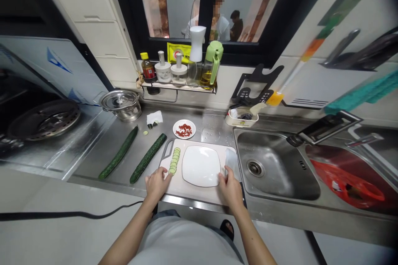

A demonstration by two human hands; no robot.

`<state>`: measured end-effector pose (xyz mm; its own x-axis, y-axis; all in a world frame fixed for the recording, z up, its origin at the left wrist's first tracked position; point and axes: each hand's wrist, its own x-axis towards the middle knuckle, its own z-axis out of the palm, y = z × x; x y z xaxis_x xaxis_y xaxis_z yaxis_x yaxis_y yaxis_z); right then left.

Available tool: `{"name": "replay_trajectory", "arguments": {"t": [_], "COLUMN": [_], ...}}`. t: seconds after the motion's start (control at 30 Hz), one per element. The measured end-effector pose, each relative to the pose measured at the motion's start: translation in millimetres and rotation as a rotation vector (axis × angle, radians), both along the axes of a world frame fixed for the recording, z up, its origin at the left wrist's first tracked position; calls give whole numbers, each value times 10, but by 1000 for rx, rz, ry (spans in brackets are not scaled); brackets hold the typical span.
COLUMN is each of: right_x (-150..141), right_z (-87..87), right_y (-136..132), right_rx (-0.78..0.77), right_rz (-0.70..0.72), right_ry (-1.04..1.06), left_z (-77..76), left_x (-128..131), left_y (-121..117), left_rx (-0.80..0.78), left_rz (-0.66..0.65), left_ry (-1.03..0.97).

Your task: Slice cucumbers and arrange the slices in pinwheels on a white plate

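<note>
A white cutting board (199,147) lies on the steel counter in front of me. On it sits a square white plate (201,165) and, to its left, a row of cucumber slices (174,161). My left hand (157,185) rests at the near end of the slices, fingers curled and touching the nearest one. My right hand (230,187) is closed round the handle of a knife (231,160), whose broad blade lies flat on the board right of the plate. Two whole cucumbers (120,152) (148,157) lie left of the board.
A small dish of red chilli (184,128) stands behind the board. A lidded steel pot (121,104) and a rack of bottles (178,75) are further back. The sink (273,169) lies right, a red bag (346,180) beyond it. A stove (40,122) is far left.
</note>
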<state>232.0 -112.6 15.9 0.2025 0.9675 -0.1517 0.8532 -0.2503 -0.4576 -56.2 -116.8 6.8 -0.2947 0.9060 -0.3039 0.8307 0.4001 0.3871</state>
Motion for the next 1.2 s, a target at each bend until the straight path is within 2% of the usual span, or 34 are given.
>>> {"name": "replay_trajectory", "arguments": {"t": [0.27, 0.4, 0.5, 0.57, 0.63, 0.73, 0.83, 0.93, 1.0, 1.07, 1.2], "right_x": [28, 27, 15, -21, -93, -258, -433, -558, -609, -639, -645], "right_z": [-103, -95, -49, 29, 172, 518, 929, 1235, 1325, 1336, 1266], "right_y": [-46, -67, -66, -44, -2, 94, 190, 247, 262, 266, 266], "right_rx": [94, 119, 155, 189, 222, 254, 334, 430, 444, 457, 485], "right_rz": [-2, -6, -1, 17, 66, 215, 424, 635, 708, 747, 750], "right_ry": [64, 79, 119, 163, 218, 316, 362, 357, 336, 327, 354], "left_z": [-157, -219, -167, -43, 155, 528, 883, 1140, 1241, 1285, 1220], "left_x": [27, 12, 2, 10, 34, 91, 151, 205, 243, 285, 348], "left_y": [25, 19, 33, 69, 124, 221, 288, 307, 301, 293, 280], "left_rx": [100, 183, 217, 224, 234, 288, 328, 339, 329, 310, 290], "left_rz": [18, 54, 88, 95, 74, -27, -163, -281, -321, -346, -311], "left_ry": [-28, -143, -319, -497, -685, -885, -912, -874, -859, -868, -959]}}
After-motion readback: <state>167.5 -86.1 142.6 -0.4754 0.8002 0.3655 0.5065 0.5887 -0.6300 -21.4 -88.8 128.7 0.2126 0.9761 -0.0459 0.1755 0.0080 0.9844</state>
